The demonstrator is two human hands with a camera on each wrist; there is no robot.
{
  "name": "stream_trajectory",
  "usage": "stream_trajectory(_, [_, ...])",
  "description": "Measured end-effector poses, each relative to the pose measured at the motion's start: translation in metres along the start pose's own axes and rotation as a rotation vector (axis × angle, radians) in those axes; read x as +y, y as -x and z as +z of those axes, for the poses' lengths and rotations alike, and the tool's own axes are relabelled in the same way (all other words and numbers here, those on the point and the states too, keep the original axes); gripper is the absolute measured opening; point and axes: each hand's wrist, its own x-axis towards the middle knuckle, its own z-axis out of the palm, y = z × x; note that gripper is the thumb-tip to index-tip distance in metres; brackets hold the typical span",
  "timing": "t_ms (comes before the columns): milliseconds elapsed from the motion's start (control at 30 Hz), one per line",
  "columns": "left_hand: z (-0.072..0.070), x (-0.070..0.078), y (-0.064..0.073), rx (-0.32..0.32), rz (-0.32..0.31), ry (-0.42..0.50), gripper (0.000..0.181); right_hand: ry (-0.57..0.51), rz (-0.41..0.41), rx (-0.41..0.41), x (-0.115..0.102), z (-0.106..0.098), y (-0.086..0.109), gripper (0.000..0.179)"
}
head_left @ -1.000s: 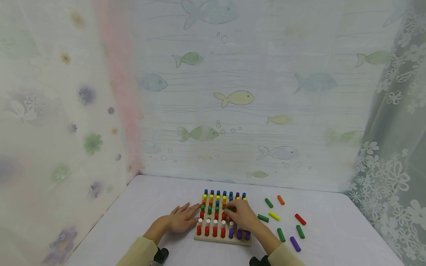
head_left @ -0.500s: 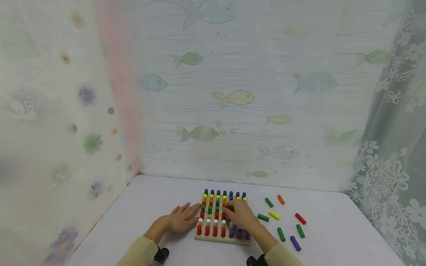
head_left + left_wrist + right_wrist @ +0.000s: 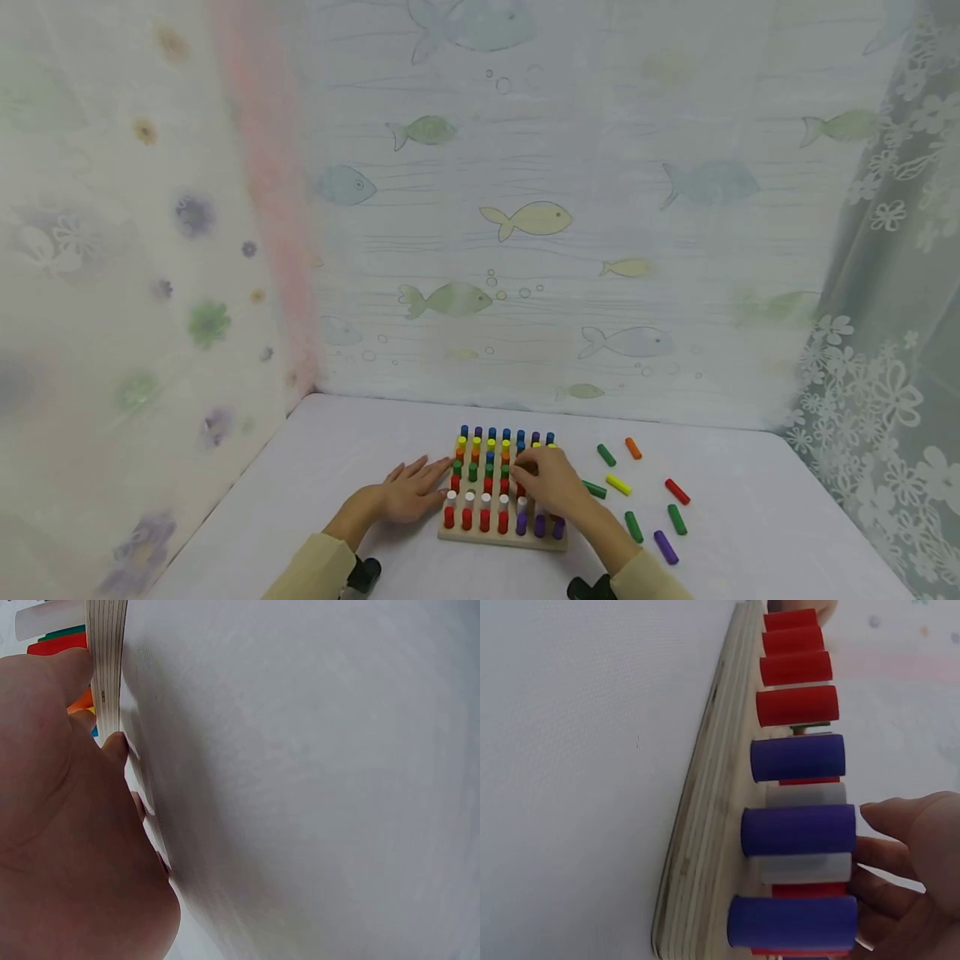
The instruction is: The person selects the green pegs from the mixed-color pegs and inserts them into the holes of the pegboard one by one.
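A wooden pegboard (image 3: 501,542) carries rows of coloured pegs on the white table. My left hand (image 3: 408,495) lies with spread fingers along the board's left side; in the left wrist view its thumb and fingertips (image 3: 114,748) touch the layered edge. Over the right half of the board is my right hand (image 3: 555,485), its fingers loosely bent beside a standing green peg (image 3: 506,472). In the right wrist view the thumb and fingers (image 3: 889,859) are apart, and no peg shows between them. Purple pegs (image 3: 799,830) partly hide those fingertips.
To the right of the board lie loose pegs, among them an orange peg (image 3: 633,448), a yellow peg (image 3: 618,484), a red peg (image 3: 677,492), a purple peg (image 3: 665,547) and several green ones (image 3: 633,527). A fish-patterned curtain (image 3: 525,350) hangs behind the table.
The green peg that my right hand held now stands in the board, at the right end of the visible green pegs. That hand has shifted slightly right. My left hand has not moved.
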Motion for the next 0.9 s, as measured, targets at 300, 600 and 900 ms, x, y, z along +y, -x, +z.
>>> stream_trajectory(300, [0.005, -0.011, -0.007, 0.015, 0.012, 0.011, 0.073, -0.087, -0.008, -0.025, 0.001, -0.018, 0.008, 0.02])
stream_trajectory(600, [-0.003, 0.003, 0.003, -0.001, -0.006, 0.03, 0.07, -0.061, -0.045, -0.002, 0.003, -0.044, 0.021, 0.017])
stream_trajectory(900, [-0.008, 0.01, 0.006, -0.022, -0.005, 0.041, 0.071, 0.005, 0.02, 0.041, 0.021, -0.069, 0.033, 0.017])
